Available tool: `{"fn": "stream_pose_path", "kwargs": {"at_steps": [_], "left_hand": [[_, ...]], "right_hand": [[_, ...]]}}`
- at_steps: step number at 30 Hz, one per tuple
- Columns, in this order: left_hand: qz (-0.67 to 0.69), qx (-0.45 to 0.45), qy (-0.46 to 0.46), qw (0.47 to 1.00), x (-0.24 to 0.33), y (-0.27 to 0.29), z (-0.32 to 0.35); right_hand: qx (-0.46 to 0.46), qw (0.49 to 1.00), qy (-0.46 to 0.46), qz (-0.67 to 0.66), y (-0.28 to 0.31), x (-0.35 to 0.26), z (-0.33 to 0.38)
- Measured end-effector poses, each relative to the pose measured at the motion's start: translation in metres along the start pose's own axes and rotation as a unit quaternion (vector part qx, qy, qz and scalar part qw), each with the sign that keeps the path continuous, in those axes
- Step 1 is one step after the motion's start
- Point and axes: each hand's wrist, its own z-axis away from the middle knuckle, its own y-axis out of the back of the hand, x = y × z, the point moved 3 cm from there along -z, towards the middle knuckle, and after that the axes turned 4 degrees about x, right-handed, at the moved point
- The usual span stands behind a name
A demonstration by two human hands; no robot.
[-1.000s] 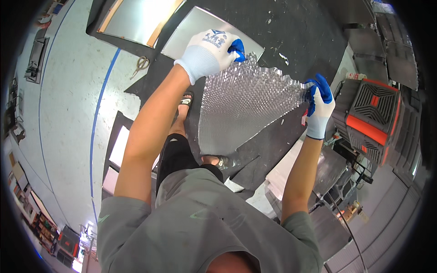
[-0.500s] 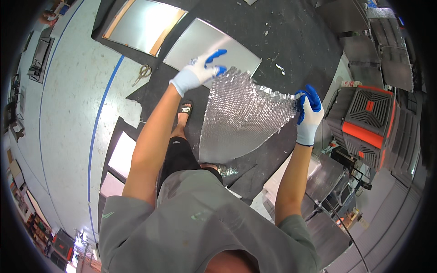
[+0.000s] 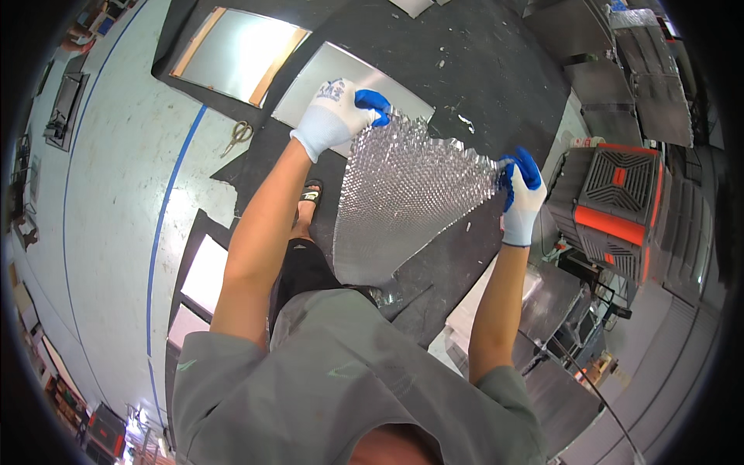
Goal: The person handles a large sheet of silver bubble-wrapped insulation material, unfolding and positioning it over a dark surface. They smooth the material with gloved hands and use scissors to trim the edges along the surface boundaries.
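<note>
A sheet of silvery metal honeycomb (image 3: 403, 186) hangs between my hands, its cells spread and its top edge ragged. Wearing a white glove with blue fingertips, my left hand (image 3: 341, 112) pinches the upper left corner. At the upper right corner, my right hand (image 3: 524, 190), gloved the same way, grips the edge between thumb and fingers. Below and beyond the left hand lies a flat silver panel (image 3: 333, 74) on the black floor mat (image 3: 496, 70); the hand covers part of it.
Another shiny panel with tan strips (image 3: 240, 54) lies at the far left. Scissors (image 3: 239, 137) rest on the pale floor near the mat's edge. On the right stand a black and red case (image 3: 616, 205) and stacked dark panels (image 3: 655, 85). White scraps (image 3: 466, 123) dot the mat.
My left hand has closed on the honeycomb's upper left corner; its fingers were spread before. The sheet has shifted slightly left, and the right hand keeps its grip.
</note>
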Motion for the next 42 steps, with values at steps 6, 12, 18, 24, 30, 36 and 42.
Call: {"fn": "stream_pose_path", "kwargs": {"at_steps": [6,12,18,24,30,36,42], "left_hand": [[0.067,0.016,0.025,0.997,0.012,0.007,0.003],[-0.024,0.137,0.049,0.989,0.015,-0.005,0.023],[-0.201,-0.184,-0.242,0.931,0.065,-0.074,0.022],[-0.253,-0.228,-0.171,0.925,0.065,-0.085,0.024],[-0.21,-0.122,-0.107,0.964,0.07,-0.06,0.021],[-0.184,-0.038,-0.105,0.977,0.079,-0.043,0.016],[0.109,0.089,0.03,0.99,0.072,-0.023,0.027]], "right_hand": [[0.035,0.999,0.008,-0.036,-0.004,-0.004,-0.002],[0.028,0.999,0.004,-0.03,-0.004,0.001,0.016],[-0.007,1.0,0.016,-0.024,0.0,-0.004,0.033],[0.017,0.999,0.004,-0.031,0.011,-0.005,0.038],[0.001,1.0,0.002,-0.021,0.011,-0.005,0.041],[-0.067,0.997,0.032,0.031,0.006,-0.02,0.024],[-0.06,0.998,-0.027,-0.013,-0.016,-0.016,0.035]]}}
